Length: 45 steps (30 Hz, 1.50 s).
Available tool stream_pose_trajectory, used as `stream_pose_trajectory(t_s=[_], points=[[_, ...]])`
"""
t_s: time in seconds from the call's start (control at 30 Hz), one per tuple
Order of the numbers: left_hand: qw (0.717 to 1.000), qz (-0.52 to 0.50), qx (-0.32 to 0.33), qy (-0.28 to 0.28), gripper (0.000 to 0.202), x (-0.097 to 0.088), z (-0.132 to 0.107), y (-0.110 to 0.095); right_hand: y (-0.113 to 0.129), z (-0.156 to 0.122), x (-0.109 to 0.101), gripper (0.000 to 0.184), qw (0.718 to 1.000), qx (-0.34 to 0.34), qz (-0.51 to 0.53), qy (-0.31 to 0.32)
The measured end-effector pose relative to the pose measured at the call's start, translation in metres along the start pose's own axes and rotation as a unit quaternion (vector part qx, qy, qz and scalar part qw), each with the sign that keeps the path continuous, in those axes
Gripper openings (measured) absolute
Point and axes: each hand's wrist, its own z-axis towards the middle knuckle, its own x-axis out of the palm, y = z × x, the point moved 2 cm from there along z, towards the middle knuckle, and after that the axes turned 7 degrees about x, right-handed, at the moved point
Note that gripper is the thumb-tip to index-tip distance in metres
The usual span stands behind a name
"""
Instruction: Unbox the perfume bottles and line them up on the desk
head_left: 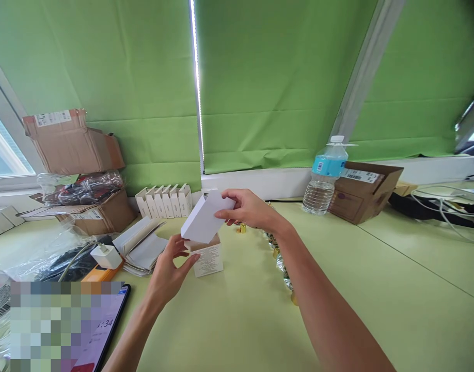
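My right hand (248,207) pinches the top of a flat white carton sleeve (204,219), held tilted above the table. My left hand (170,269) curls its fingers around a small white box (208,261) with printed text, standing on the pale green table (260,320); the sleeve's lower end meets the box's open top. A row of several folded white boxes (165,200) stands behind, by the wall. A stack of flat white cartons (141,247) lies left of my left hand.
A water bottle (325,178) and a brown cardboard box (363,190) stand at the back right. Cardboard boxes (72,142) pile up at the left. A white charger (106,256), a phone (105,330), small gold pieces (241,228) and cables (446,206) lie around.
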Motion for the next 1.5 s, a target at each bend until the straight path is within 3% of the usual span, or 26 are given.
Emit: stream_pose_trajectory(t_s=[0.17, 0.3, 0.5, 0.77, 1.3, 1.5], points=[[1.000, -0.005, -0.004, -0.006, 0.037, 0.000, -0.001, -0.002, -0.006, 0.001, -0.004, 0.031, 0.998, 0.008, -0.062, -0.009], [1.000, 0.018, -0.013, -0.005, 0.036, 0.000, -0.002, -0.002, -0.007, 0.001, -0.004, 0.038, 0.994, 0.015, -0.104, -0.030], [0.999, 0.027, -0.016, 0.013, 0.041, 0.000, -0.002, -0.004, 0.008, -0.007, 0.006, 0.039, 0.983, 0.004, -0.174, -0.057], [0.999, 0.032, 0.011, 0.003, 0.039, 0.001, -0.003, -0.001, 0.026, -0.017, 0.015, 0.030, 0.981, -0.041, -0.177, -0.071], [0.998, 0.064, 0.018, 0.006, 0.041, 0.000, -0.002, 0.003, 0.023, -0.013, 0.019, 0.026, 0.977, -0.053, -0.192, -0.075], [0.997, 0.072, 0.017, 0.004, 0.040, 0.000, -0.003, 0.004, 0.021, -0.014, 0.020, 0.026, 0.964, -0.030, -0.247, -0.089]])
